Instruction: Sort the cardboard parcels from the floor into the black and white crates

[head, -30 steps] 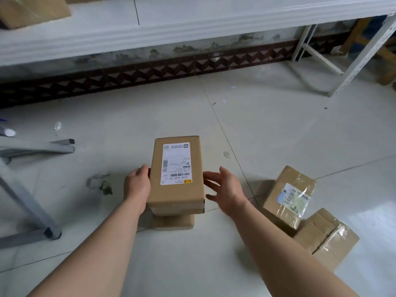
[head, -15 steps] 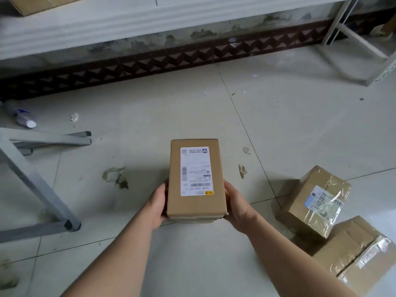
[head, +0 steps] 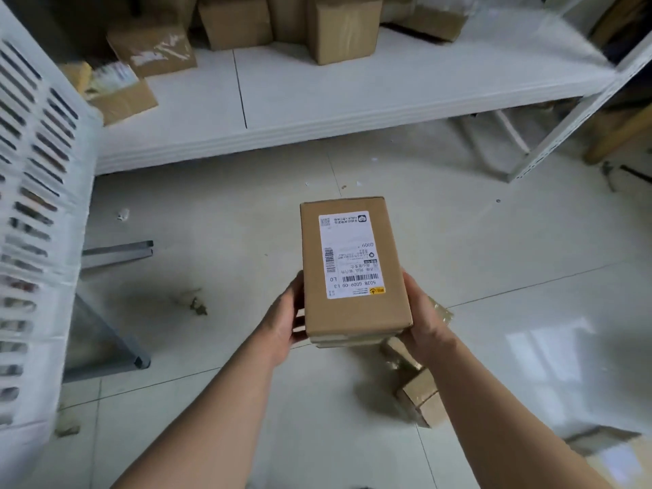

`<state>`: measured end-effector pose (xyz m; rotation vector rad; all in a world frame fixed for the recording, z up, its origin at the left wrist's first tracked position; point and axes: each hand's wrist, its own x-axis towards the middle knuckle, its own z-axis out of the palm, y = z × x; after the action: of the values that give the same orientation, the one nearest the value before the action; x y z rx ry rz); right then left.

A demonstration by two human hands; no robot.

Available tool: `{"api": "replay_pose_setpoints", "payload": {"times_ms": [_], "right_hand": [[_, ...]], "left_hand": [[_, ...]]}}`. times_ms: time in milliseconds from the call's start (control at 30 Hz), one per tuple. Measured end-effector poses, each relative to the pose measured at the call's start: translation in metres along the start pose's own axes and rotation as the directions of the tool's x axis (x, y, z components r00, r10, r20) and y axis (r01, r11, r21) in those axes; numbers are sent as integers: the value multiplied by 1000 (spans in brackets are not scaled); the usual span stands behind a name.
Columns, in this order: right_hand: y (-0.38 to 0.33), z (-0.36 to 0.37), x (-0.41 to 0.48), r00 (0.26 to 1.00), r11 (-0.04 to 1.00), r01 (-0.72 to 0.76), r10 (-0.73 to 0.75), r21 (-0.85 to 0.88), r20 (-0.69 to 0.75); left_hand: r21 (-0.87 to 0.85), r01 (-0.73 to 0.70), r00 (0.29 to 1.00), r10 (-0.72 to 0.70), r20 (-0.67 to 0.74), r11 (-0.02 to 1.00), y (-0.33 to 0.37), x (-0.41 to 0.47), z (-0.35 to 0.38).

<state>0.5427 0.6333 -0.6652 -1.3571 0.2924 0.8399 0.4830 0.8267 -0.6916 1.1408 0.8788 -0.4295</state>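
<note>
I hold a brown cardboard parcel with a white shipping label facing up, lifted above the tiled floor. My left hand grips its left side near the bottom end, and my right hand grips its right side. A second thin box edge shows just beneath the parcel, between my hands. The slotted wall of a white crate fills the left edge of the view, blurred. Below my right arm, two more parcels lie on the floor, partly hidden. No black crate is in view.
A low white shelf runs across the back with several cardboard boxes on it. Its white metal leg stands at the right. A grey metal frame sits by the crate. Paper scraps litter the floor.
Both hands closed on the parcel and raised it from the floor. My view swung up and left, bringing the white crate and the shelf's boxes into sight.
</note>
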Motion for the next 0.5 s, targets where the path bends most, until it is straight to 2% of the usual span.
{"api": "replay_pose_setpoints", "payload": {"times_ms": [67,267,500], "right_hand": [[-40,5,-43,999,1000,24,-23,-17,41],[-163,31,-169,997,995,71,-69,-66,27],[-290,78,-283,989,980,104,-84,-171,118]], "left_hand": [[-1,-14,1000,14,2,1000,26,-43,15],[9,-55,998,55,-3,998,115,-187,53],[28,-132,991,132,-18,991,226,-354,62]]}}
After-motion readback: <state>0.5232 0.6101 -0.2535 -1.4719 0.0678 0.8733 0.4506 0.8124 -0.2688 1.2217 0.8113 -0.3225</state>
